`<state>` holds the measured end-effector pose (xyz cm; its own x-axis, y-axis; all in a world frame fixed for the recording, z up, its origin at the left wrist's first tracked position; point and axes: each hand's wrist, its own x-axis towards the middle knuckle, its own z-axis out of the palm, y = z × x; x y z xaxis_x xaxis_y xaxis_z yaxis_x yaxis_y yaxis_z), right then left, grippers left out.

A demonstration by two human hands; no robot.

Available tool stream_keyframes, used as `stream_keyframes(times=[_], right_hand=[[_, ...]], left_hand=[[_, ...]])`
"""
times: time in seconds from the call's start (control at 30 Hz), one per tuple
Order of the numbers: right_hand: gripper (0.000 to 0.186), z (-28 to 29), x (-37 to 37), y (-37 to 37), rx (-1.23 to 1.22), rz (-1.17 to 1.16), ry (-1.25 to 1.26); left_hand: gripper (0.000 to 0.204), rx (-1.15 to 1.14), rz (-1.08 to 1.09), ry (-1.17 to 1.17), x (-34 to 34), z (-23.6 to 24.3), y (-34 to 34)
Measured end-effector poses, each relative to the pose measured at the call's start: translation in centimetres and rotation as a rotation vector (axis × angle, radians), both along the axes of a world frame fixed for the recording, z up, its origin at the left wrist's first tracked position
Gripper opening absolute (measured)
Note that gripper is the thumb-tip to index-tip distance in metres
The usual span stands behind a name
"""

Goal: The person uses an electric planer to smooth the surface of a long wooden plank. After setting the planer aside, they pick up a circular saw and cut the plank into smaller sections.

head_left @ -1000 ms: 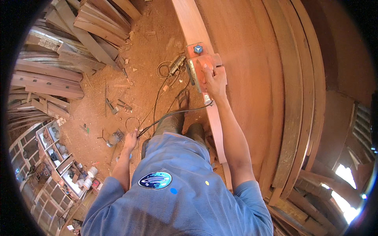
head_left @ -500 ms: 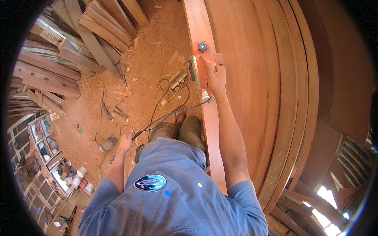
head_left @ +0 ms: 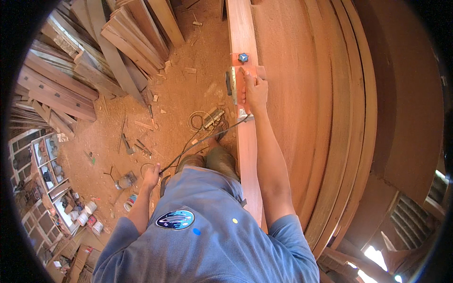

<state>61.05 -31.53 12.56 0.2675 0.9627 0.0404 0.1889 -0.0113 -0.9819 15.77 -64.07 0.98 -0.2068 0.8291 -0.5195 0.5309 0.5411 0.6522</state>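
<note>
An orange electric planer (head_left: 234,85) with a blue knob sits on a long pale plank (head_left: 242,26) running along the near edge of a broad wooden stack. My right hand (head_left: 256,92) is closed on the planer's handle. A black power cable (head_left: 226,129) runs from the back of the planer down to the left, where my left hand (head_left: 151,175) holds it low beside my hip. The underside of the planer is hidden.
Layered boards (head_left: 306,94) fill the right. Loose planks (head_left: 132,40) lie piled at upper left. A power strip (head_left: 212,120), coiled cords, tools (head_left: 127,146) and offcuts lie on the dusty floor near my feet. Shelving with containers (head_left: 87,212) stands at lower left.
The view has shifted, so the plank appears more upright. My legs and feet have changed position. My left hand sits a little lower and further left, still on the cable; my right keeps its grip.
</note>
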Motion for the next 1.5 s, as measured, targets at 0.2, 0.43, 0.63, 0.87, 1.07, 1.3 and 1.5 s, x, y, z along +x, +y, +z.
stream_keyframes(times=[0.2,0.43,0.63,0.87,1.07,1.3,1.5], right_hand=[[0.049,2.3,-1.2,-1.3,-0.089,-0.026,0.118],[0.046,1.5,-0.7,0.0,0.071,-0.087,-0.057],[0.048,4.8,-1.6,-1.2,0.032,-0.087,0.029],[0.051,5.4,-1.1,-1.7,0.092,-0.108,0.025],[0.049,7.2,-2.1,-2.5,0.086,-0.179,-0.114],[0.048,11.4,-2.0,-5.7,0.239,-0.226,-0.255],[0.064,13.4,-2.5,-6.6,0.044,-0.164,-0.109]], left_hand=[[0.067,-0.104,-0.012,0.077,-1.2,0.4,-0.8],[0.069,-0.045,0.001,0.066,-1.5,1.8,-0.9],[0.069,-0.045,0.016,0.084,-1.3,2.9,-2.1],[0.069,-0.072,0.056,-0.007,0.3,5.5,-1.6],[0.066,-0.075,-0.008,0.108,-1.7,5.1,-0.5],[0.066,-0.035,-0.014,-0.063,-6.1,6.9,0.7],[0.068,0.017,-0.04,-0.017,-6.7,9.4,1.4]])
